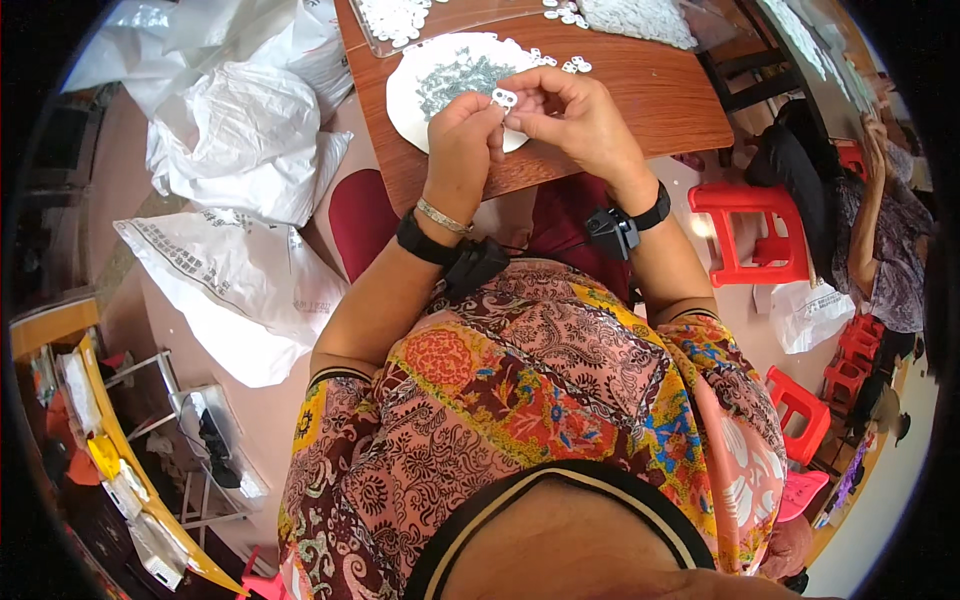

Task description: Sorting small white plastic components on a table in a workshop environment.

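Observation:
Above the near edge of the table, my left hand (466, 135) pinches a small white plastic piece with holes (504, 98) between thumb and fingers. My right hand (580, 122) meets it from the other side, its thumb and fingertips closed on the same piece. Whether a second, smaller part sits between the fingers cannot be made out. Just beyond both hands lies a round white plate (403, 105), which carries a heap of small grey metal-looking pieces (455, 82). Several similar white plastic pieces (575, 65) rest on the table past the plate.
The brown wooden table (665, 110) holds a tray of white pieces (400, 22) and a filled clear bag (640, 20) at the far side. White sacks (235, 145) crowd the floor at left. A red stool (755, 235) and another person (885, 240) are at right.

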`<state>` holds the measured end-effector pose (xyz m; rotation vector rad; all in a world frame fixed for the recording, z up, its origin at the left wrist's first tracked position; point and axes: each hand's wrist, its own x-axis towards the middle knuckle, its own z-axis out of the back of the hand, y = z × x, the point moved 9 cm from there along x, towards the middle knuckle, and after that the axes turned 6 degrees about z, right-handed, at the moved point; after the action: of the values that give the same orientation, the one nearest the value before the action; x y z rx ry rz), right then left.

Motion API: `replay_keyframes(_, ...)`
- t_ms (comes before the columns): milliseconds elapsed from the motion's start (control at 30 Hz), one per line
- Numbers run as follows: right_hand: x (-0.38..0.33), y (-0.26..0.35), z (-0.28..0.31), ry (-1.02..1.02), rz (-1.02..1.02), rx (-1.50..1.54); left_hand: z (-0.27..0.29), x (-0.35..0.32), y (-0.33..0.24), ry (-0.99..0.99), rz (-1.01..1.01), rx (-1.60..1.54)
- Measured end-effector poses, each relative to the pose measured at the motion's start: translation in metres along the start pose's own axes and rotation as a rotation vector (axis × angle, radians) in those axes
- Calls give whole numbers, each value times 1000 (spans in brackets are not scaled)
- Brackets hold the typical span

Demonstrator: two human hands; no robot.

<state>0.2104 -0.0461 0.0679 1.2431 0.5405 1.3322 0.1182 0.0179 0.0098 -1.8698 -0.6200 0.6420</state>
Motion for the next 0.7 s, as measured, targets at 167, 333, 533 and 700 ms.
replay_keyframes(167,-2,4,-1,-13,-7,-126,-2,0,2,10,26,-53)
replay_keyframes(333,-2,17,-3,32,90,-296,-4,0,2,65,46,-11)
replay_keyframes(533,-1,31,-9,13,215,-475,1,0,0,-21,-13,40)
replay_keyframes(700,-2,35,-15,-11,301,-590,5,-2,-2,-45,-33,52)
